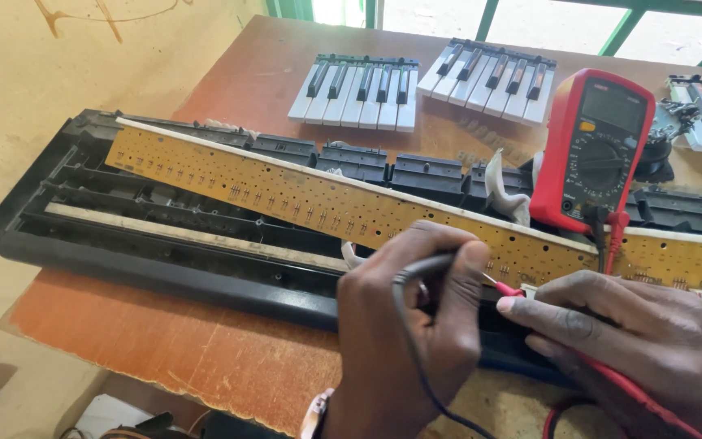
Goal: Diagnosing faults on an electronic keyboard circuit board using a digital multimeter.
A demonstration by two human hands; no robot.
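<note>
While the left hand (412, 325) pinches a black probe (424, 267), the right hand (635, 341) pinches a red probe (507, 288), tips meeting the yellow circuit board (286, 191) at lower centre.

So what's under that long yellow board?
Under the yellow circuit board sits a black keyboard casing with black ribbed blocks along the far edge. Whatever lies directly beneath the board is covered.

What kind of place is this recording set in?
Probably an electronics repair bench: an opened keyboard casing with its long circuit board exposed, a red multimeter, and loose key sets on a wooden table.
</note>
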